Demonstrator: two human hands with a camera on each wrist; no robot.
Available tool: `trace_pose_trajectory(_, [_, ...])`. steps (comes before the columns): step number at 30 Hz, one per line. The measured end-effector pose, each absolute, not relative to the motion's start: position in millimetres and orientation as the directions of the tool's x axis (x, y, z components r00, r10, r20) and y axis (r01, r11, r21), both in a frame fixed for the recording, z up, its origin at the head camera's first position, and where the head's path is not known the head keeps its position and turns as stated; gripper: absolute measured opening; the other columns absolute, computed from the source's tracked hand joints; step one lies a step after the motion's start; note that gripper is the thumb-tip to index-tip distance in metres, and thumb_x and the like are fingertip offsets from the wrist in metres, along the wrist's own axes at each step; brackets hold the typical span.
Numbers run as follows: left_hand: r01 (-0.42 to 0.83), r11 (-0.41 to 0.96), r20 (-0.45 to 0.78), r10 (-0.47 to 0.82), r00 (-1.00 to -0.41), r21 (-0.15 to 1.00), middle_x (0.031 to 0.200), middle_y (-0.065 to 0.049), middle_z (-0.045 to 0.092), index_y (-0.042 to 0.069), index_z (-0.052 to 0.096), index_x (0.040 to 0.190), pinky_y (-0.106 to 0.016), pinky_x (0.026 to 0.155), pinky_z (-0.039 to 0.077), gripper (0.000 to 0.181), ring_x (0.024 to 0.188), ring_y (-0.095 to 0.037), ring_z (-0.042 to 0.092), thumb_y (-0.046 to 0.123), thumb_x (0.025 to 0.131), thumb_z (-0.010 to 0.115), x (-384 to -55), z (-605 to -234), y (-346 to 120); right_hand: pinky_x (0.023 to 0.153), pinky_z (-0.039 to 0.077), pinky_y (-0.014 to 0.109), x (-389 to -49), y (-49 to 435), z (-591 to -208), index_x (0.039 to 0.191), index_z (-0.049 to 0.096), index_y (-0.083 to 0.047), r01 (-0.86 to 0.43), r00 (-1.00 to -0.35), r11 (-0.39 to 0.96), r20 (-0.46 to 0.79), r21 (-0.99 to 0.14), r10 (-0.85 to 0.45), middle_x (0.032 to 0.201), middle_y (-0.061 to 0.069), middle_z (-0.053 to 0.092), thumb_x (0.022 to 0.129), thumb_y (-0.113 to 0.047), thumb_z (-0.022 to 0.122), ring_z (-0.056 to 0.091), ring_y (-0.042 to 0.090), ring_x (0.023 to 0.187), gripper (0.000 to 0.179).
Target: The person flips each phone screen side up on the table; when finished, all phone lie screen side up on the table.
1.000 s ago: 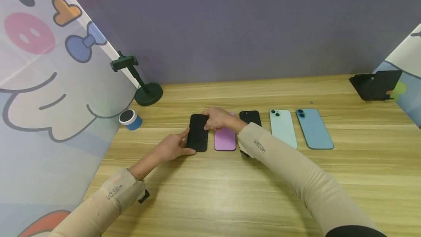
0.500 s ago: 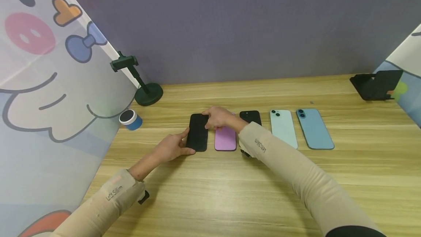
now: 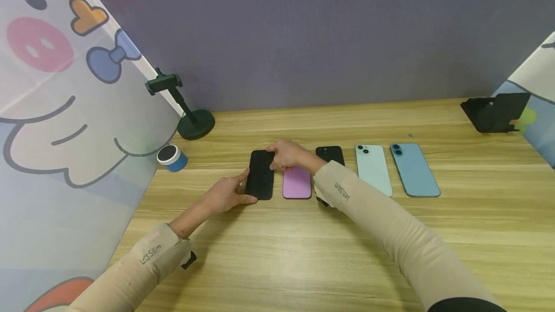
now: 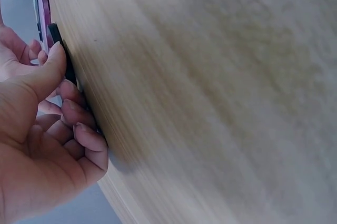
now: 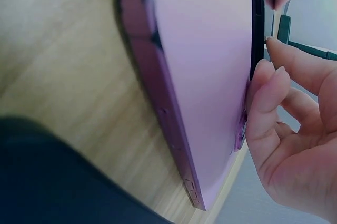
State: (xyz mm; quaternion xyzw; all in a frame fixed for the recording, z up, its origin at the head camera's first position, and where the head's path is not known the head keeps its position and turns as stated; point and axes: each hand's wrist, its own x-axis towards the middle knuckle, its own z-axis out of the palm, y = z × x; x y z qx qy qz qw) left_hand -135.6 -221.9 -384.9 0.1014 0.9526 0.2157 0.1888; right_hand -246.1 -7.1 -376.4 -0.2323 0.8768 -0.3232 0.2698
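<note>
A black phone [image 3: 260, 175] lies flat on the table, its long side pointing away from me. At its lower left corner my left hand [image 3: 225, 193] grips it, thumb on the near end and curled fingers along the left side; the left wrist view shows the phone's dark edge [image 4: 68, 66] by the thumb. My right hand [image 3: 287, 154] pinches the upper right corner. Its wrist passes over the top of a pink phone [image 3: 297, 184], hiding the upper part. In the right wrist view, the pink phone [image 5: 205, 76] fills the middle, beside my right hand [image 5: 300, 134].
Right of the pink phone lie another black phone [image 3: 330, 154], partly hidden by my sleeve, a pale mint phone [image 3: 374, 170] and a blue phone [image 3: 415, 170]. A blue jar [image 3: 172, 159] and a dark green phone stand [image 3: 195, 124] are at left; a black stand [image 3: 496, 112] is back right.
</note>
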Motion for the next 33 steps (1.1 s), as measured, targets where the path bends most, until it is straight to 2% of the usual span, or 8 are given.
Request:
trace_pose_trajectory(13, [0.09,0.884,-0.333,0.265,-0.905,0.459,0.065,0.001,0.054,0.005,0.024,0.159,-0.026,0.055,0.034,0.097,0.056,-0.011,0.041,0.044,0.087,0.076,-137.0,-384.3,-222.5,0.048,0.048,0.023,-245.7,-7.4,-376.0,0.151,0.047,-0.013,-0.217,-0.747,0.677,-0.327,-0.704,-0.579,0.067,0.004,0.061,0.09,-0.016,0.075,0.05,0.009,0.045,0.066])
trace_pose_trajectory(20, [0.089,0.887,-0.339,0.263,-0.903,0.452,0.067,0.001,0.056,0.005,0.024,0.159,-0.026,0.056,0.035,0.097,0.056,-0.011,0.042,0.044,0.087,0.076,-138.1,-384.7,-222.4,0.048,0.048,0.023,-245.4,-7.8,-376.0,0.15,0.048,-0.013,-0.207,-0.751,0.676,-0.328,-0.707,-0.573,0.069,0.004,0.06,0.09,-0.015,0.075,0.051,0.01,0.046,0.066])
trace_pose_trajectory(23, [0.079,0.889,-0.349,0.258,-0.901,0.452,0.069,0.0,0.057,0.006,0.023,0.159,-0.027,0.057,0.036,0.098,0.058,-0.011,0.043,0.045,0.087,0.076,-139.6,-385.4,-222.4,0.049,0.049,0.023,-245.6,-6.6,-375.9,0.151,0.047,-0.013,-0.208,-0.753,0.679,-0.328,-0.704,-0.571,0.083,0.005,0.063,0.09,-0.016,0.074,0.053,0.01,0.048,0.067])
trace_pose_trajectory(25, [0.071,0.891,-0.362,0.253,-0.897,0.447,0.069,0.001,0.058,0.007,0.023,0.16,-0.027,0.057,0.036,0.098,0.058,-0.012,0.043,0.047,0.087,0.075,-140.3,-384.2,-222.6,0.051,0.05,0.024,-244.9,-3.3,-373.7,0.152,0.045,-0.013,-0.214,-0.751,0.672,-0.32,-0.709,-0.578,0.102,0.009,0.066,0.091,-0.018,0.074,0.056,0.011,0.052,0.069])
trace_pose_trajectory(28, [0.061,0.904,-0.38,0.238,-0.894,0.424,0.072,0.001,0.059,0.008,0.022,0.16,-0.028,0.058,0.038,0.098,0.061,-0.012,0.046,0.048,0.088,0.074,-142.6,-378.4,-223.4,0.056,0.052,0.026,-244.9,6.2,-368.2,0.154,0.041,-0.012,-0.217,-0.745,0.646,-0.303,-0.732,-0.594,0.128,0.014,0.059,0.092,-0.02,0.072,0.06,0.013,0.06,0.07])
trace_pose_trajectory(30, [0.065,0.907,-0.376,0.237,-0.896,0.416,0.078,0.0,0.062,0.008,0.021,0.161,-0.028,0.059,0.04,0.097,0.063,-0.013,0.049,0.048,0.089,0.073,-144.8,-372.1,-223.5,0.059,0.053,0.028,-245.5,16.9,-363.1,0.155,0.039,-0.011,-0.211,-0.738,0.623,-0.295,-0.754,-0.606,0.133,0.016,0.058,0.093,-0.019,0.071,0.06,0.014,0.064,0.07])
trace_pose_trajectory(33, [0.096,0.897,-0.332,0.257,-0.908,0.432,0.096,-0.004,0.065,0.009,0.021,0.161,-0.028,0.065,0.045,0.095,0.073,-0.014,0.054,0.047,0.09,0.072,-149.0,-362.8,-220.1,0.06,0.052,0.032,-247.4,37.5,-357.2,0.156,0.038,-0.012,-0.174,-0.738,0.604,-0.303,-0.778,-0.603,0.126,0.015,0.059,0.093,-0.019,0.07,0.056,0.015,0.062,0.07])
